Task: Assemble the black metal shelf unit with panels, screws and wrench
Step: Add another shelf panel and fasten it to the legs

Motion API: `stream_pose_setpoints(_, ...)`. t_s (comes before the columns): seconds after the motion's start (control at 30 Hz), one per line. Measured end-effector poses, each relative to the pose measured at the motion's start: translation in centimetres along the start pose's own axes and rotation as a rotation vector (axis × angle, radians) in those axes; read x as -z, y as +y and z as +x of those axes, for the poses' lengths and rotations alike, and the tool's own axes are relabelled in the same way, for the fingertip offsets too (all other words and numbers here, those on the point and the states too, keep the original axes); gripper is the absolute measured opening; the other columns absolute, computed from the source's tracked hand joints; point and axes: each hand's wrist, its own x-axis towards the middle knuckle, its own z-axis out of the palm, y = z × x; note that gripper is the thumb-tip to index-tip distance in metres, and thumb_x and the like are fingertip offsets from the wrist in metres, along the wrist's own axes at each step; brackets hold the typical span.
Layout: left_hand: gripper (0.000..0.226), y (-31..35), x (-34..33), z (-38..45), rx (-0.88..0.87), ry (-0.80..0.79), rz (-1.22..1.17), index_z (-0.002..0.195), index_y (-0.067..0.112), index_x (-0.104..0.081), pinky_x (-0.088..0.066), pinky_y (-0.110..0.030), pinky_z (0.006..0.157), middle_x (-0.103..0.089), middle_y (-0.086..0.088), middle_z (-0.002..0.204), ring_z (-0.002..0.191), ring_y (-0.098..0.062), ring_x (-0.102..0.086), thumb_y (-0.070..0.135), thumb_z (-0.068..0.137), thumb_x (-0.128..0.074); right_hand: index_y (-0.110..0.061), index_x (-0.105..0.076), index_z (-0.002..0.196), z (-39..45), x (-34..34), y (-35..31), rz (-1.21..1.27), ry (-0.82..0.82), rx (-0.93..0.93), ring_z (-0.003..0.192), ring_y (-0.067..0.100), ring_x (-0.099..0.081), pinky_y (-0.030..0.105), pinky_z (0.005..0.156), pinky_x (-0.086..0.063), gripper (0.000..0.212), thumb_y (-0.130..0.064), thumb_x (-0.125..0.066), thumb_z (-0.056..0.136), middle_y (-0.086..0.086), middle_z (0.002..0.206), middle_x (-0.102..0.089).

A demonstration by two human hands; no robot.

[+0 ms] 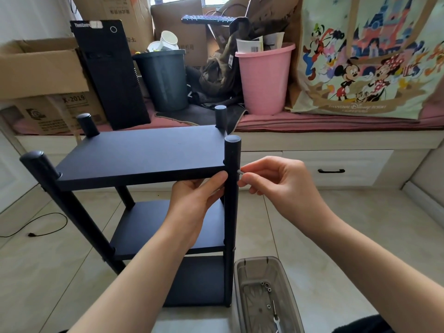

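The black metal three-tier shelf unit (141, 159) stands on the tiled floor with all three panels set between four round posts. The left hand (197, 195) grips the top panel's near edge; the right hand (271, 179) pinches a small silver screw (240, 172) against the front right post (231, 188). Spare screws and the wrench (275, 316) lie in the clear plastic tray (240, 284), so tightening probably remains

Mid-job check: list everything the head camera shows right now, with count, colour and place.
shelf unit: one, black, three panels on four posts, on the floor
screw: one, silver, at the front right post under the top panel
tray: one, grey translucent, floor right of the shelf, holding small hardware and a wrench
bins: dark grey, pink, on the bench
computer tower: one, black, on the bench
left hand: grips the top panel's front edge
right hand: pinches the screw
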Motion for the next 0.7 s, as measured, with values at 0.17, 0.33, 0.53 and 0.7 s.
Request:
stream_pose_setpoints(0.17,0.039,0.05,0.04,0.03,-0.004,0.002,-0.008,0.110,0.014,-0.073,-0.058,-0.032,0.093,-0.076,-0.008,0.112,0.106,-0.026,-0.073,0.028,0.074,-0.072,-0.010,-0.074,0.093,0.02,-0.22,0.26,-0.029,0.013,0.014,0.071,0.007,-0.072,0.015,0.064,-0.052,0.007,-0.009,-0.073,0.086,0.000,0.078,-0.076)
stream_pose_setpoints(0.33,0.041,-0.03,0.06,0.00,-0.001,0.008,-0.010,0.114,0.011,-0.072,-0.058,-0.032,0.092,-0.076,-0.008,0.112,0.106,-0.025,-0.073,0.027,0.075,-0.072,-0.011,-0.072,0.092,0.12,-0.27,0.28,-0.043,0.018,0.026,0.072,0.007,-0.072,0.017,0.066,-0.054,0.006,-0.009,-0.073,0.086,0.000,0.078,-0.076)
stream_pose_setpoints(0.53,0.038,-0.03,0.04,0.00,-0.010,0.003,-0.019,0.111,0.012,-0.073,-0.059,-0.030,0.089,-0.076,-0.008,0.112,0.105,-0.025,-0.073,0.026,0.076,-0.073,-0.010,-0.073,0.092,-0.06,-0.68,0.60,-0.154,0.072,0.079,0.076,0.006,-0.072,0.022,0.071,-0.058,0.010,-0.009,-0.077,0.083,-0.004,0.080,-0.076)
stream_pose_setpoints(0.7,0.040,-0.01,0.11,-0.02,-0.015,-0.013,-0.009,0.114,0.012,-0.072,-0.058,-0.034,0.094,-0.076,-0.007,0.114,0.106,-0.025,-0.073,0.027,0.077,-0.072,-0.007,-0.072,0.093,0.11,-0.73,0.46,-0.126,0.061,0.069,0.077,0.008,-0.073,0.023,0.071,-0.058,0.008,-0.009,-0.074,0.085,-0.002,0.079,-0.076)
